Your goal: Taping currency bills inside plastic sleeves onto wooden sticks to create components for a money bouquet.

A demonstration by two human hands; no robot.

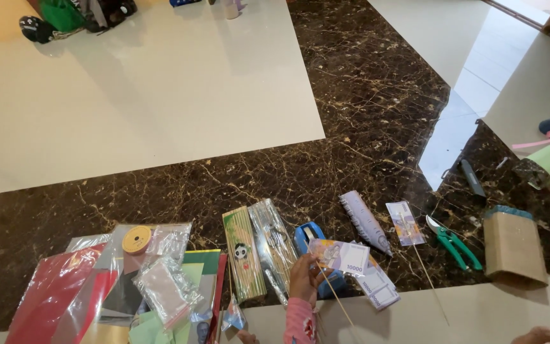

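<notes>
My left hand, in a pink patterned sleeve, pinches the left end of a pale purple banknote with a thin wooden skewer running down behind it. Just behind the hand sits a blue tape dispenser, and a small stack of similar notes lies to its right. Only a sliver of my right hand shows at the bottom right edge, resting on the pale floor. Whether it holds anything is hidden.
Two packs of bamboo skewers lie to the left, with a yellow ribbon spool, zip bags and red sheets beyond. To the right are a rolled note, a note on a stick, green shears, a brown bag and a knife.
</notes>
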